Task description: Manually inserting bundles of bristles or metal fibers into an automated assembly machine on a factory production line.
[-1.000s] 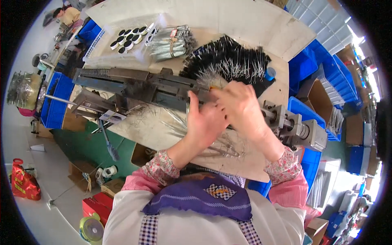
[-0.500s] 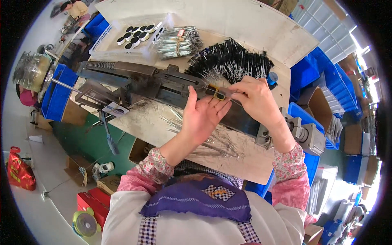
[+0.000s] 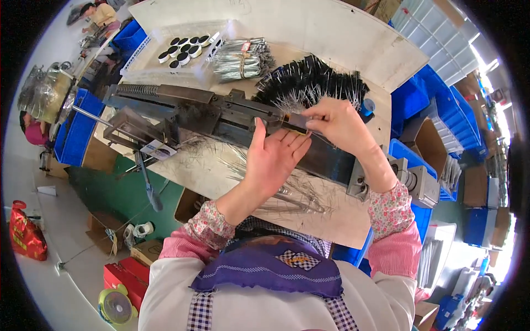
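My right hand (image 3: 341, 128) pinches a small flat grey plate (image 3: 298, 122) between thumb and forefinger. This plate lies over a small yellow-edged frame (image 3: 301, 132) on a long dark metal machine (image 3: 223, 115). Just left of it, my left hand (image 3: 275, 157) is turned palm up with fingers stretched out and thumb apart, its fingertips close to the frame's near edge. Whether the fingertips touch the frame I cannot tell. Behind my hands lies a heap of black-bristled brushes (image 3: 309, 80) with thin wire stems.
At the back stand a clear plastic crate (image 3: 138, 65) of round black-topped pieces and a tied bundle of metal wires (image 3: 243, 59). Loose wires (image 3: 295, 198) lie on the near tabletop. A blue cap (image 3: 368, 105) sits right of the brushes. Blue bins (image 3: 411, 96) line the right side.
The right hand has moved slightly left with the grey plate, which now covers much of the yellow-edged frame. My left hand has stayed in place.
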The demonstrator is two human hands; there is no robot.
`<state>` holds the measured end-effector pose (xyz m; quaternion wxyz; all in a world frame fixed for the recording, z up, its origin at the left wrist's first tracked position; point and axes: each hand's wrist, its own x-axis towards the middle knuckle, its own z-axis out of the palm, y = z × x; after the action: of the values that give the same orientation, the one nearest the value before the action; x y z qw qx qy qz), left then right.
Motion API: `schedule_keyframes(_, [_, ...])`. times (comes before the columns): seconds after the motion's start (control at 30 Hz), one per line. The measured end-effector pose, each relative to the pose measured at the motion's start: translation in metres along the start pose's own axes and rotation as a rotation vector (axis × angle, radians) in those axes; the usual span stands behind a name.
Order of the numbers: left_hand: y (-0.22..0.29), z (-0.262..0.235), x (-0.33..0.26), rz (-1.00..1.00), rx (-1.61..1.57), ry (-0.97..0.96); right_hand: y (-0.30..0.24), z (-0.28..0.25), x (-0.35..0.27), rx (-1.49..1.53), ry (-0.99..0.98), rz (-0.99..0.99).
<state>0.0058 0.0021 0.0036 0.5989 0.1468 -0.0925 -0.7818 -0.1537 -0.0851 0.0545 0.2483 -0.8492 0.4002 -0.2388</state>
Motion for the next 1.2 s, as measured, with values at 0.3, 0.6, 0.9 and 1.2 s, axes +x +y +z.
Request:
schedule_keyframes(0.3, [0.001, 0.002, 0.004, -0.024, -0.027, 0.021, -0.007, -0.002, -0.002, -0.201, 0.020, -0.074])
schedule_keyframes(0.6, [0.006, 0.012, 0.001, 0.014, 0.066, -0.011, -0.039, 0.011, -0.007, -0.242, 0.204, -0.386])
schedule_keyframes(0.9, [0.003, -0.003, -0.010, 0.047, 0.017, -0.048, -0.071, 0.006, -0.027, -0.399, 0.093, -0.073])
schedule_keyframes(1.2, [0.010, -0.001, -0.004, -0.023, 0.034, -0.016, -0.062, 0.029, -0.021, -0.710, -0.051, -0.105])
